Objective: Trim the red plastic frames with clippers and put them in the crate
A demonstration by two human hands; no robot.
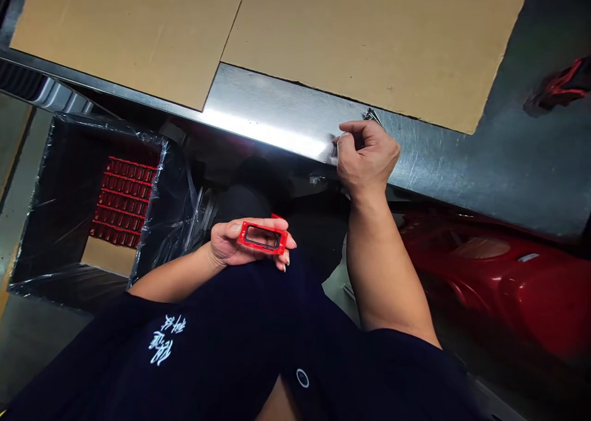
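Red plastic frame [262, 237] with a rectangular window sits in the left hand [231, 245], fingers curled under it, held low in front of a navy T-shirt [184, 347] with white lettering. Right hand [367, 159] is up at the edge of a steel bench top [277, 110], closed with the fingertips bunched, though I can't tell if they're pinching anything. Just past the knuckles there's a little cluster of metal bits [373, 116], too small to say if they're screws or clips. Frame isn't fitted to anything so far and sits well apart from the right hand, down and left of it. Plastic-lined black bin [87, 205] at the left of the shot has rows of similar red frames [124, 202] stacked in it, and a glossy red moulded panel [503, 285] lies lower right
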